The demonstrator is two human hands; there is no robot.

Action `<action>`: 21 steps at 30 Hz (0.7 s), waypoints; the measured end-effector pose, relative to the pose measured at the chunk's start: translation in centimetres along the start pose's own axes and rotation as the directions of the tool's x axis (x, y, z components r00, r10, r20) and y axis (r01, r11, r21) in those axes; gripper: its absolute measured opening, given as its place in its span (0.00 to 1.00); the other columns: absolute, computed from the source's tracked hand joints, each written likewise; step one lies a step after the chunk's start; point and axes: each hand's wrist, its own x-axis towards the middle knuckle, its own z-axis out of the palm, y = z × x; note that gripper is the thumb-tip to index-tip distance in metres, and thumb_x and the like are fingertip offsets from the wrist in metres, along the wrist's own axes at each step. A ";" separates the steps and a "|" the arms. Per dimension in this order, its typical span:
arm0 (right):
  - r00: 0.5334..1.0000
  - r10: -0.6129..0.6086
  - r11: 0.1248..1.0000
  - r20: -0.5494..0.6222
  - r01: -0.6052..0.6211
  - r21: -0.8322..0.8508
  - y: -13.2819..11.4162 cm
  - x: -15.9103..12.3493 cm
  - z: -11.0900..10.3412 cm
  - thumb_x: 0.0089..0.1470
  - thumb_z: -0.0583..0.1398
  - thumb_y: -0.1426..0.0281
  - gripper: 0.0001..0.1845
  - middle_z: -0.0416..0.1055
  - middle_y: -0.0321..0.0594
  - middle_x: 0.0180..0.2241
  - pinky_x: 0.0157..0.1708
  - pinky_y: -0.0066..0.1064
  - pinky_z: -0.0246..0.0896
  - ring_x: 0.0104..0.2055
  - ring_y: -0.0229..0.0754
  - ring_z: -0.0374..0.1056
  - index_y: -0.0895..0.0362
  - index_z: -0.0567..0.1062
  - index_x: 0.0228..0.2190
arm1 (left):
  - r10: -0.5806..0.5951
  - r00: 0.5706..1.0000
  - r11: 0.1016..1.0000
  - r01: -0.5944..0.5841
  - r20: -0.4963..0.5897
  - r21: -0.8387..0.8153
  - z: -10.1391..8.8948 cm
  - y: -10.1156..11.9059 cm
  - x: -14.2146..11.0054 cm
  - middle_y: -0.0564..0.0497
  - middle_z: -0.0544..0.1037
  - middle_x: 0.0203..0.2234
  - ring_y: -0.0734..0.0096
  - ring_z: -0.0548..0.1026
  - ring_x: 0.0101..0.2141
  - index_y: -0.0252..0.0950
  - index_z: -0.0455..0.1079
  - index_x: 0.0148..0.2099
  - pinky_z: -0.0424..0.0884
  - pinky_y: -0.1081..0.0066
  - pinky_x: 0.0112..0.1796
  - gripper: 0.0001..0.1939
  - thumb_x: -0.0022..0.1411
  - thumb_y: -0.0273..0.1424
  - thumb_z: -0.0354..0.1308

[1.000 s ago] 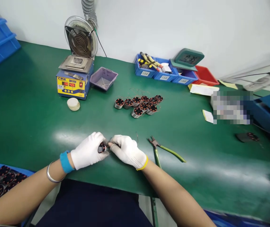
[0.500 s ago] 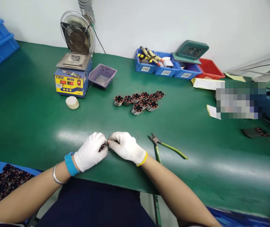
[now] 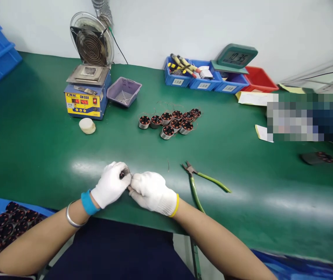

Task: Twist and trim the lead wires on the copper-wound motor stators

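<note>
My left hand, in a white glove with a blue wrist strap, is closed around a small motor stator, mostly hidden by the fingers. My right hand, gloved in white with a yellow cuff edge, has its fingers pinched together against the stator's right side; what lies between them is hidden. To the right of that hand, cutting pliers with green handles lie with jaws apart. A short wire offcut rests between hand and pliers. Several wound stators with loose copper wires stand grouped beyond my hands.
A blue-yellow solder pot stands at the back left, with a purple tray beside it and a round whitish block in front. Blue tool bins, a red bin and a clock line the wall. More stators fill a blue crate at lower left.
My right hand has turned and shifted slightly down, its fingers now lower on the stator's side. My left hand has tilted the stator so its hollow end shows more. The camera view has shifted slightly.
</note>
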 end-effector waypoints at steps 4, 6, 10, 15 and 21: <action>0.985 0.172 0.957 0.016 -0.171 0.235 0.7 -0.5 -1.5 0.51 0.61 0.61 0.13 0.75 0.37 0.33 0.31 0.28 0.56 0.33 0.39 0.70 0.53 0.75 0.38 | 0.026 0.996 0.987 -0.013 0.080 -0.163 -1.3 -0.9 -1.0 0.47 0.75 0.40 0.61 0.73 0.43 0.37 0.66 0.44 0.69 0.60 0.45 0.11 0.58 0.32 0.51; 0.941 0.320 0.879 0.106 -0.337 0.336 0.9 -0.5 -2.7 0.43 0.66 0.58 0.24 0.75 0.32 0.30 0.30 0.28 0.57 0.32 0.39 0.70 0.50 0.74 0.43 | 0.025 0.997 0.984 -0.013 0.066 -0.179 -2.1 -1.3 -1.9 0.44 0.71 0.51 0.58 0.70 0.51 0.37 0.60 0.55 0.68 0.59 0.50 0.26 0.54 0.34 0.56; 0.926 0.294 0.874 0.238 -0.362 0.326 0.2 0.5 -4.0 0.31 0.71 0.55 0.34 0.75 0.32 0.32 0.28 0.27 0.56 0.32 0.39 0.70 0.50 0.75 0.43 | 0.033 0.999 0.997 -0.032 -0.018 0.074 -2.5 -1.1 -3.3 0.42 0.71 0.49 0.51 0.70 0.50 0.36 0.60 0.55 0.68 0.56 0.50 0.36 0.43 0.36 0.65; 0.935 0.285 0.893 0.210 -0.338 0.295 -0.5 2.1 -3.3 0.54 0.57 0.57 0.14 0.76 0.35 0.32 0.28 0.28 0.53 0.33 0.39 0.69 0.53 0.76 0.34 | 0.044 0.999 0.977 -0.049 0.028 0.209 -1.8 -0.5 -2.7 0.47 0.74 0.31 0.58 0.74 0.35 0.36 0.68 0.38 0.69 0.62 0.37 0.10 0.52 0.33 0.58; 0.971 0.170 0.915 0.167 -0.218 0.340 0.1 1.0 -1.6 0.59 0.49 0.57 0.19 0.72 0.38 0.26 0.26 0.30 0.55 0.26 0.39 0.66 0.53 0.71 0.27 | 0.084 0.996 0.977 -0.076 -0.034 0.197 -1.3 0.2 -3.2 0.46 0.76 0.28 0.58 0.76 0.33 0.36 0.69 0.34 0.70 0.63 0.35 0.10 0.53 0.38 0.58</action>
